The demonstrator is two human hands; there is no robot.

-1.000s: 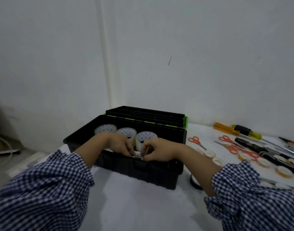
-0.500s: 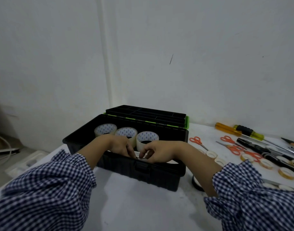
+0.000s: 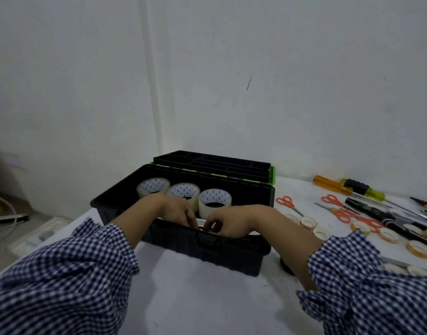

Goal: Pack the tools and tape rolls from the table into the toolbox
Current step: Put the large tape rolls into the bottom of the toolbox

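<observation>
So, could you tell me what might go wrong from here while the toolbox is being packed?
The forearm behind the right hand passes close by the small tape rolls and a black roll beside the toolbox; drawing it back could sweep them away. The toolbox's left corner seems to sit near the table edge, so pressing on it might shove it over.

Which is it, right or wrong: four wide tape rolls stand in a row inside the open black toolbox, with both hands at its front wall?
Wrong on the count. The head view shows three wide tape rolls, not four, standing in a row inside the open black toolbox, with the left hand and right hand at its front wall.
</observation>
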